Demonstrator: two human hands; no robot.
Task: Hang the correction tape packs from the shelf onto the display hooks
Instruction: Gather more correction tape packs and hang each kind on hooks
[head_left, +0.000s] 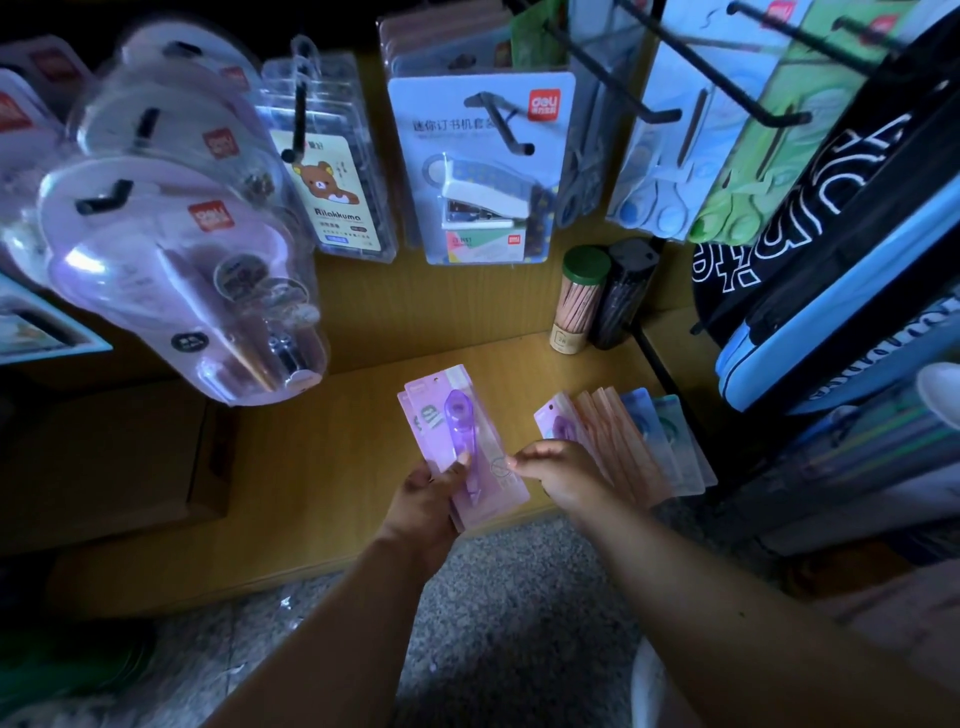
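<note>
The left hand (423, 493) holds purple plastic correction tape packs (462, 441); the right hand (558, 475), fingers curled, touches their edge. Hanging stapler pack (480, 171) reads "deli".

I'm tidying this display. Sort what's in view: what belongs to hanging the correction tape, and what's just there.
Job:
- purple correction tape packs held in left hand
- fanned packs on shelf under right hand
- empty hook

Just there:
- stapler pack
- pencil tube
- scissors packs
</note>
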